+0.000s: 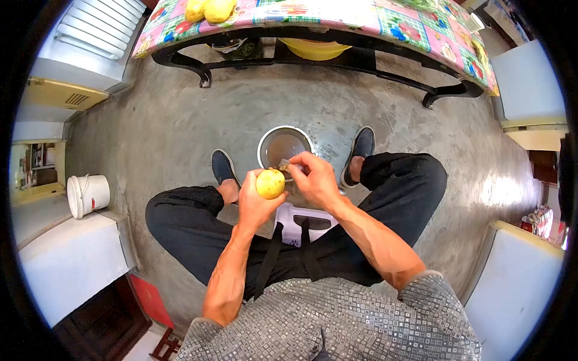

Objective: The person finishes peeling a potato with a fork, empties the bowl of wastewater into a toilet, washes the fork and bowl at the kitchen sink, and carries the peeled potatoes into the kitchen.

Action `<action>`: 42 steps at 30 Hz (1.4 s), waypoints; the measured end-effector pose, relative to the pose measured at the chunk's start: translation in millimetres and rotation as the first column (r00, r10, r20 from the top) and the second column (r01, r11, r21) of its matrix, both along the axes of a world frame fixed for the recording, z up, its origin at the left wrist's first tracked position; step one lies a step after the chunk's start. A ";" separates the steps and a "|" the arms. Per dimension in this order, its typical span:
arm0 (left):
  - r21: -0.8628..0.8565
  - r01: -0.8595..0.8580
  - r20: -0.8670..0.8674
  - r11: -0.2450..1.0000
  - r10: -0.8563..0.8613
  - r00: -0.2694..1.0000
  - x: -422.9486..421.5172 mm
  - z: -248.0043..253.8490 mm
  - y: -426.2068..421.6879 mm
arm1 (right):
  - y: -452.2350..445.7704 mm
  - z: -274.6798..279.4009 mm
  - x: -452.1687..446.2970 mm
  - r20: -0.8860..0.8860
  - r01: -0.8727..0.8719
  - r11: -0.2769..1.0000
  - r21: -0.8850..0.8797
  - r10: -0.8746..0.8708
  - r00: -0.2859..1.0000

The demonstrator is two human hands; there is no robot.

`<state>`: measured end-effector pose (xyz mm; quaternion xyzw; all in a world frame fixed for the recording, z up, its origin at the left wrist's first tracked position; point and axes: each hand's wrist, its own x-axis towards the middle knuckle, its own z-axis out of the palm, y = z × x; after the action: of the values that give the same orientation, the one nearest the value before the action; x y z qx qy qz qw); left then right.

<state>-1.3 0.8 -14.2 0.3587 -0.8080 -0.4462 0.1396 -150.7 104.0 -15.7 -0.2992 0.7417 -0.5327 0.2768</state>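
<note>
My left hand is wrapped round a yellow round fruit, held up between my knees. Its top shows a brownish patch. Close to that top, the fingers of my right hand are pinched together on something small and greyish that I cannot make out. Brownish bits show by those fingertips. Below and beyond both hands, a white-rimmed round bucket with murky brown liquid stands on the floor between my feet.
A low table with a flowered cloth crosses the far side, bearing yellow fruits. Beneath it sits a yellow basin. A white bucket rests on the left ledge. A pale purple plastic seat shows between my thighs.
</note>
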 end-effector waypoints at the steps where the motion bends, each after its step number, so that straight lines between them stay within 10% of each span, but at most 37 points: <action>1: -0.001 0.003 0.000 1.000 -0.003 1.000 -0.3 -0.2 -0.7 | -2.5 -1.3 -2.7 -0.040 0.045 0.999 0.017 -0.044 0.998; 14: 0.002 0.052 0.012 0.999 -0.052 0.999 3.7 10.8 -1.0 | 3.8 12.6 7.8 0.178 -0.110 0.993 -0.038 0.115 0.977; 17: -0.014 0.055 -0.006 0.998 -0.055 0.998 -1.4 13.1 0.4 | 0.4 -2.8 -2.5 -0.142 -0.049 0.997 0.059 0.057 0.988; 32: 0.035 0.059 -0.047 0.998 -0.057 0.997 1.9 4.6 -3.9 | 3.4 28.4 6.1 0.121 -0.104 0.991 -0.088 0.114 0.986; 35: 0.061 0.053 -0.089 0.997 -0.048 0.995 0.2 10.6 -2.4 | 0.6 -3.9 -6.1 -0.125 -0.065 0.993 0.095 0.077 0.989; 42: 0.142 0.069 -0.154 0.987 -0.046 0.987 -3.7 18.4 -5.3 | 1.8 21.1 5.6 0.270 -0.127 0.978 -0.166 0.169 0.948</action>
<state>-5.0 -4.5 4.2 0.3098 -0.7701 -0.5341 0.1602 -145.0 105.8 5.4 -0.2943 0.6287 -0.6008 0.3964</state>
